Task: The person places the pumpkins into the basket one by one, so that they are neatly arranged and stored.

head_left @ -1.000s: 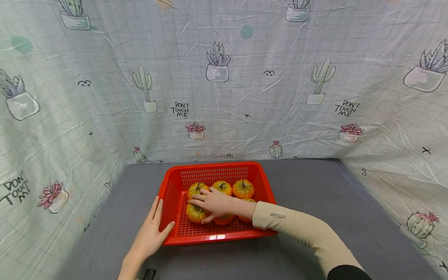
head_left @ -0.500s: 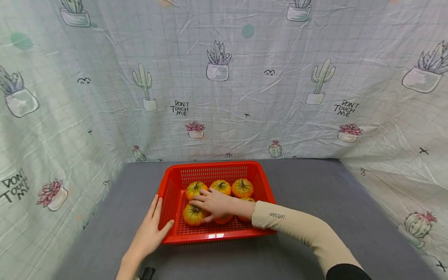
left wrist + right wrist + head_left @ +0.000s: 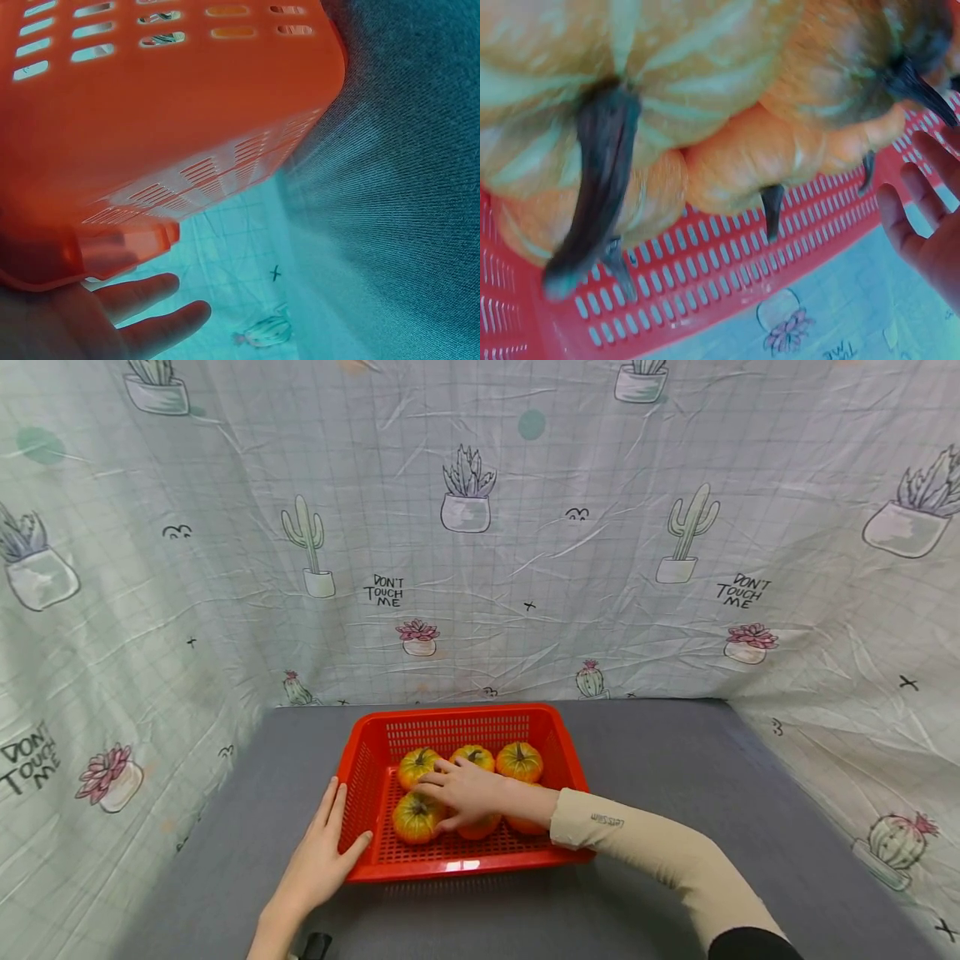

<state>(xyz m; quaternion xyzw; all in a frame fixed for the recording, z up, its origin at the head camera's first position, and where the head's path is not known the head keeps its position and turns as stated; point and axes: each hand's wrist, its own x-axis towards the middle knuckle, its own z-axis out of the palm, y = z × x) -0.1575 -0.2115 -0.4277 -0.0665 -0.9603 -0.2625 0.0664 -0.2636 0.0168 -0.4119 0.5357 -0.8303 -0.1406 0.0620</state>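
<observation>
A red plastic basket (image 3: 352,827) with slotted walls holds several small orange-and-green pumpkins (image 3: 521,763) in two rows, their dark stems upward. My right hand (image 3: 471,790) is over the middle of them, fingers spread, beside the front-left pumpkin (image 3: 417,818); palm and forearm partly hide the front row. The right wrist view shows these fingers (image 3: 900,225) apart from the nearest stems. My left hand (image 3: 318,853) lies at the basket's left side, fingers straight along the rim and thumb at the near corner. In the left wrist view two fingers (image 3: 169,326) extend beyond the rim.
The basket stands on a grey table (image 3: 652,760). A pale cloth (image 3: 525,552) printed with cacti hangs around the back and both sides. A beige sleeve (image 3: 637,835) covers my right forearm, crossing the basket's near right rim.
The front-left pumpkin has shifted slightly left. My right hand has since drawn back a little to the right, away from it. The left hand stays at the basket's side.
</observation>
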